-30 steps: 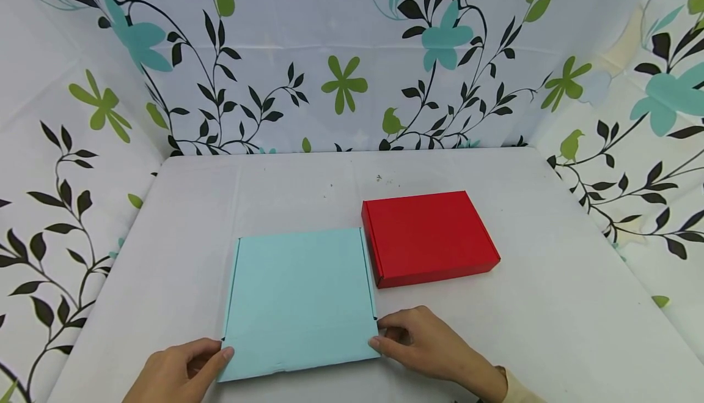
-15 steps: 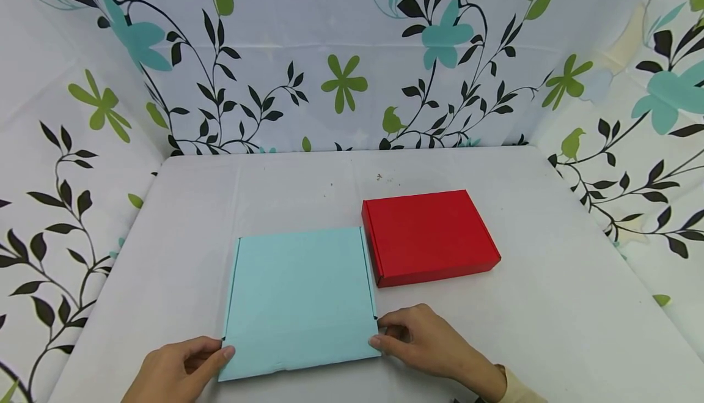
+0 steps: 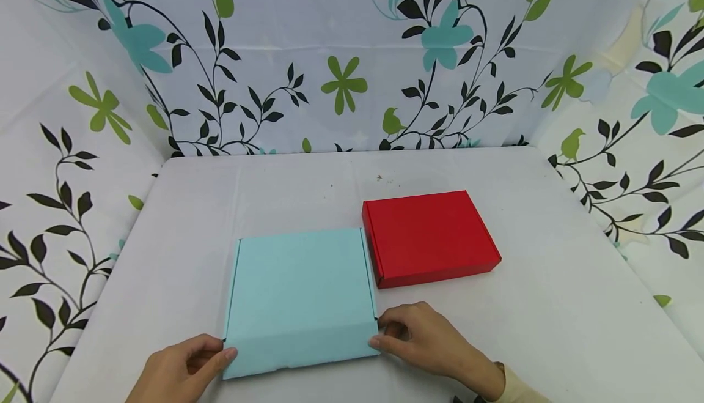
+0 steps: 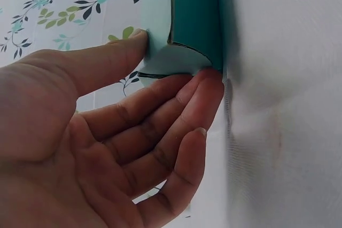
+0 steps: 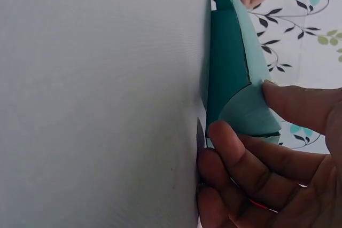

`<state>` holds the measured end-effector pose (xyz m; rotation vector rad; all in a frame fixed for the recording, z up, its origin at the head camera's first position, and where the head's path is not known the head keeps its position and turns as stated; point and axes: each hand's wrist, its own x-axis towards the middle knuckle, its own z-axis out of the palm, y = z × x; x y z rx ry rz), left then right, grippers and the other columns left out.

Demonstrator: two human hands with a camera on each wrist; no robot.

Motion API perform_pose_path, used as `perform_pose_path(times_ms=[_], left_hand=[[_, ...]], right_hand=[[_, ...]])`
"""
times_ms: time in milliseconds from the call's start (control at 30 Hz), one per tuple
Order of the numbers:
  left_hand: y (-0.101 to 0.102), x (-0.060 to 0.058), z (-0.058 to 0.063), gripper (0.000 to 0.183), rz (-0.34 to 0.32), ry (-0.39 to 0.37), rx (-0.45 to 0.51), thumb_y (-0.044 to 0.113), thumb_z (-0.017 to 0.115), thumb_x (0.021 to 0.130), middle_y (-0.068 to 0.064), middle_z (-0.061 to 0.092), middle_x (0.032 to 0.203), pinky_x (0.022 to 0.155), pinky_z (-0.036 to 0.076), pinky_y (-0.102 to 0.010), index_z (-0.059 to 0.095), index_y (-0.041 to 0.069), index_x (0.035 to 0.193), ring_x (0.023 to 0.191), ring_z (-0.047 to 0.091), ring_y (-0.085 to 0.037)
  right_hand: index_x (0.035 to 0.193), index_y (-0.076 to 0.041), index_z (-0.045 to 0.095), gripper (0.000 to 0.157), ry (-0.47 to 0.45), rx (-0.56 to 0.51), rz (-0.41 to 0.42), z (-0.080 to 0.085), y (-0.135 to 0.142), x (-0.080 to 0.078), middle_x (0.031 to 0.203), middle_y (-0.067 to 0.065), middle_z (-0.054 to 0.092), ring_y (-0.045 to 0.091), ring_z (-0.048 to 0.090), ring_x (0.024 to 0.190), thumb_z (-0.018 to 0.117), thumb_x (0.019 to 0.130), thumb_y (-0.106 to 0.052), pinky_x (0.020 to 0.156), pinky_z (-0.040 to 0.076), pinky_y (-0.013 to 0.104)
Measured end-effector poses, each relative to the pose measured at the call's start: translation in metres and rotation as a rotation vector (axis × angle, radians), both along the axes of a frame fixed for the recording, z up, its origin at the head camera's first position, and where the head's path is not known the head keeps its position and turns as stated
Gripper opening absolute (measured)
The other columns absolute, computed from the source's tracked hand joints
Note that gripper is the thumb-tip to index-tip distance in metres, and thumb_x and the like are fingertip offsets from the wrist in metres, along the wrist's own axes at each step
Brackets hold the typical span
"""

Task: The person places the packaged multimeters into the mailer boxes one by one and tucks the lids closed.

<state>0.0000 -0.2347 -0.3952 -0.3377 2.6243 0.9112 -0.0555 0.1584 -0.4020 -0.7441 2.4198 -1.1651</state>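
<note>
A light blue cardboard box (image 3: 299, 293) lies on the table, its lid over the top and the front flap (image 3: 302, 349) bent slightly down along a crease. My left hand (image 3: 181, 369) pinches the flap's left corner, thumb on top and fingers at the side tab. At the right corner, my right hand (image 3: 423, 342) grips it the same way. Both wrist views look in under the flap, where the darker teal front wall (image 4: 197, 14) of the box and a rounded side tab (image 5: 248, 110) show between thumb and fingers.
A closed red cardboard box (image 3: 431, 238) sits just behind and right of the blue one, close to its right edge. The white table (image 3: 192, 201) is bounded by a leaf-patterned cloth (image 3: 286, 24) at the back and sides. Small dark specks dot the far part of the table.
The front flap has bent down a little, and its crease shows more plainly. My left hand has shifted slightly right with the flap's corner. The red box stays put.
</note>
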Motion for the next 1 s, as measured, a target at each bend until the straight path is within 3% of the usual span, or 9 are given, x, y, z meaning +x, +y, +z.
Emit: perform_pose_path(times_ms=[133,300,400,467,533,633,767,1000], left_hand=[[0.001,-0.001,0.001,0.052,-0.043,0.033,-0.011,0.046,0.080,0.091,0.004,0.073,0.097,0.071,0.056,-0.030,0.070,0.001,0.116,0.081,0.068,-0.011],[0.003,-0.007,0.000,0.096,-0.180,0.060,-0.043,0.053,0.085,0.082,-0.001,0.069,0.105,0.074,0.056,-0.038,0.043,-0.003,0.148,0.088,0.067,-0.013],[0.007,-0.009,0.001,0.112,-0.232,0.097,-0.098,0.056,0.086,0.079,-0.003,0.069,0.101,0.072,0.055,-0.042,0.029,-0.003,0.156,0.087,0.066,-0.016],[0.009,-0.008,0.002,0.119,-0.265,0.142,-0.138,0.056,0.087,0.079,-0.014,0.070,0.109,0.075,0.055,-0.046,0.022,-0.004,0.159,0.095,0.068,-0.023],[0.011,-0.007,0.002,0.123,-0.299,0.177,-0.173,0.057,0.087,0.078,-0.021,0.067,0.121,0.075,0.055,-0.048,0.017,0.000,0.162,0.099,0.068,-0.028],[0.015,-0.006,0.002,0.123,-0.345,0.220,-0.224,0.056,0.089,0.076,-0.021,0.063,0.129,0.070,0.055,-0.045,0.018,0.008,0.165,0.090,0.067,-0.024],[0.021,-0.009,0.002,0.121,-0.378,0.242,-0.277,0.051,0.093,0.072,-0.008,0.060,0.108,0.058,0.048,-0.034,0.025,0.014,0.166,0.066,0.050,-0.011],[0.022,-0.011,0.000,0.132,-0.399,0.348,-0.289,0.044,0.096,0.069,-0.009,0.062,0.104,0.059,0.050,-0.035,0.014,0.016,0.168,0.066,0.052,-0.010]], right_hand=[[0.109,-0.010,0.072,0.030,0.077,0.078,-0.023,0.000,-0.001,-0.002,0.076,-0.022,0.059,-0.001,0.058,0.070,0.083,0.092,-0.033,0.067,0.053,0.025],[0.143,-0.008,0.053,0.070,0.144,0.122,-0.044,0.002,-0.004,-0.002,0.089,-0.017,0.064,0.002,0.060,0.078,0.087,0.087,-0.033,0.071,0.054,0.028],[0.158,-0.011,0.037,0.092,0.187,0.148,-0.043,0.004,-0.007,-0.002,0.098,-0.013,0.067,0.004,0.062,0.085,0.089,0.085,-0.032,0.077,0.054,0.031],[0.163,-0.015,0.030,0.100,0.221,0.171,-0.033,0.004,-0.009,-0.003,0.102,-0.011,0.067,0.005,0.062,0.088,0.089,0.084,-0.031,0.079,0.054,0.032],[0.164,-0.019,0.027,0.103,0.254,0.192,-0.019,0.005,-0.010,-0.004,0.106,-0.009,0.068,0.007,0.063,0.092,0.090,0.084,-0.031,0.080,0.055,0.033],[0.164,-0.021,0.029,0.101,0.285,0.231,0.010,0.006,-0.013,-0.008,0.121,-0.002,0.068,0.013,0.065,0.102,0.089,0.084,-0.031,0.083,0.056,0.036],[0.163,-0.019,0.033,0.098,0.270,0.283,0.037,0.009,-0.017,-0.012,0.132,0.007,0.065,0.019,0.065,0.109,0.088,0.084,-0.034,0.085,0.057,0.037],[0.160,-0.011,0.038,0.098,0.245,0.334,0.068,0.011,-0.024,-0.021,0.124,0.010,0.065,0.020,0.063,0.104,0.089,0.081,-0.037,0.081,0.057,0.033]])
